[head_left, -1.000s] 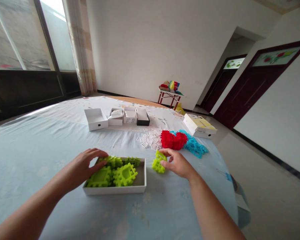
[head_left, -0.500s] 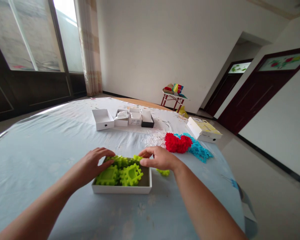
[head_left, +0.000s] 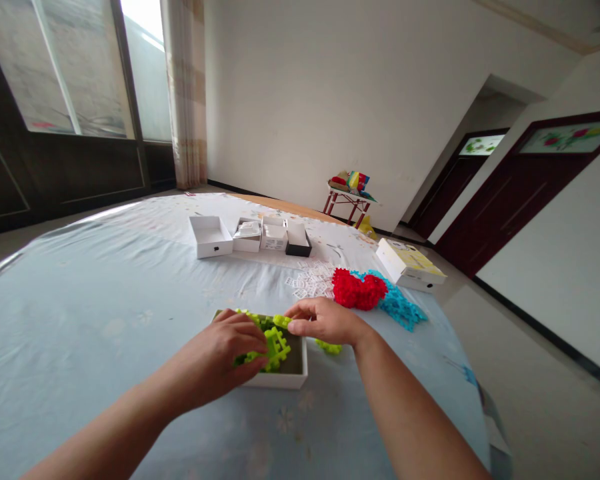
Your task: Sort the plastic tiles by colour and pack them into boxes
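A shallow white box [head_left: 280,381] on the table holds several lime-green notched building blocks [head_left: 279,349]. My left hand [head_left: 225,350] reaches over the box's left side, its fingers curled and its thumb against the left edge of a square block; its palm hides much of the left half. At the box's back right corner, my right hand [head_left: 327,320] has a small green building block [head_left: 282,321] between thumb and fingers. Another green block [head_left: 329,347] lies on the cloth just right of the box, below the right wrist.
Beyond the hands lie white pieces [head_left: 311,280], red blocks [head_left: 359,289] and blue blocks [head_left: 403,308]. A yellow-and-white box [head_left: 410,263] stands at the right. Several small boxes, including an open white box [head_left: 211,239], stand farther back on the blue floral tablecloth [head_left: 105,293].
My left hand has moved right and nearer, from the box's left rim onto the square block. My right hand still holds the small block at the back right corner. The view has shifted slightly.
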